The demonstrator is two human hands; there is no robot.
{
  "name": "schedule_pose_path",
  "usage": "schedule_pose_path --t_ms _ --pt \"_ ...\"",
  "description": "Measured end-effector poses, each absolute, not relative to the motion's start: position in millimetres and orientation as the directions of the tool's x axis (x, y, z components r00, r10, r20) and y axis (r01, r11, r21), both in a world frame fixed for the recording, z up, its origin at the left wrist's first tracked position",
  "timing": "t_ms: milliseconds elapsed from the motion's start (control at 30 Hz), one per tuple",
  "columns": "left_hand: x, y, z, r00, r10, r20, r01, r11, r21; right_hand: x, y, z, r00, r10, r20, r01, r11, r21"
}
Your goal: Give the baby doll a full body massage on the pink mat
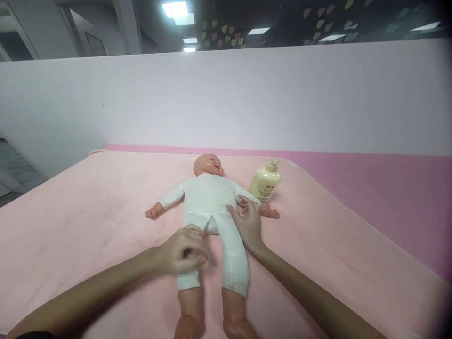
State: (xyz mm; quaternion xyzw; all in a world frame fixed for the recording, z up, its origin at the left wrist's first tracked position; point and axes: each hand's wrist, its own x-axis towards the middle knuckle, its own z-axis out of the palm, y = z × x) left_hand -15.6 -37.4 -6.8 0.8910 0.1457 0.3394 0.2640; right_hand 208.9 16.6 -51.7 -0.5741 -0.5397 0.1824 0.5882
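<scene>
A baby doll [211, 193] with a white cloth body lies on its back on a pink blanket [123, 188], its head at the far end and its bare feet towards me. Over its thigh on the left side hangs my left hand [183, 249], loosely curled and blurred by motion, with a gap between thumb and fingers and nothing seen in it. My right hand [249, 221] rests by the doll's hip on the right side, thumb and fingers apart, the thumb at the cloth body and the fingertips near the doll's sleeve.
A pale yellow pump bottle [265, 182] stands beside the doll's arm on the right. Pink surface [353, 188] shows past the blanket's right edge. A white partition [226, 99] rises behind, with dark glass [282, 23] above it.
</scene>
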Motion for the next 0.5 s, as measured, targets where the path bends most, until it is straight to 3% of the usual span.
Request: schedule_pose_path --t_ms 100,200,333,400,500 --pt "-1.6 -23.2 18.0 0.594 0.573 0.564 0.161 -0.772 0.615 205.9 35.0 -37.3 0.359 0.751 0.554 0.435 0.39 -0.811" --pt "20.9 13.9 40.9 0.407 0.647 0.644 0.272 -0.76 0.591 195.5 74.7 -14.0 0.42 0.734 0.534 0.343 0.416 -0.842" --pt "53.8 86.4 46.7 0.032 0.719 0.694 0.428 -0.637 0.64 180.7 139.8 11.4 0.537 0.782 0.318 0.152 0.28 -0.948" --pt "66.4 118.5 38.4 -0.115 0.782 0.613 0.485 -0.494 0.722 176.9 165.6 14.1 0.589 0.798 0.127 0.029 0.136 -0.99" --pt "76.8 147.7 19.6 -0.206 0.833 0.513 0.499 -0.362 0.787 174.1 190.4 7.1 0.525 0.851 0.028 -0.041 0.058 -0.998"
